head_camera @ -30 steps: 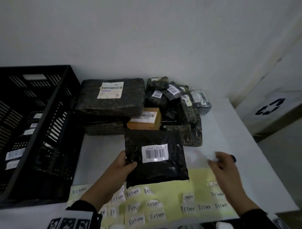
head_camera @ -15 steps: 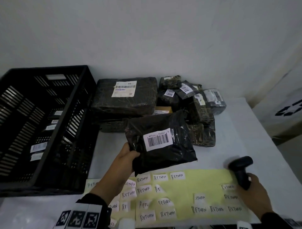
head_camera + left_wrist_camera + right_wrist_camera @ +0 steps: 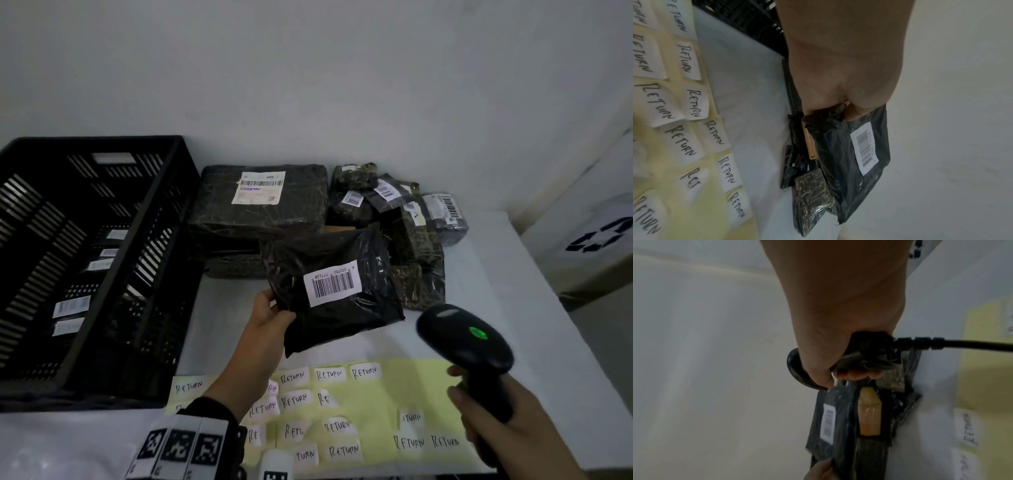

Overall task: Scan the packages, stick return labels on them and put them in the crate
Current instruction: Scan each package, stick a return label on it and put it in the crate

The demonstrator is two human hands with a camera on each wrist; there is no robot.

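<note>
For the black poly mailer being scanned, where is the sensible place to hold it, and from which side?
By its left edge, from the person's side, as the left hand does now: thumb on top, fingers beneath. The black mailer is soft and flat, and its barcode label sits right of centre, so this grip probably keeps the label clear for the scanner in the right hand.

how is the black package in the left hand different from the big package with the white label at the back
The held package, gripped by the left hand, is lifted and tilted; the big package lies flat on the pile. The held one is smaller and limp; the big one is boxy. Both are dark-wrapped with white barcode labels.
</note>
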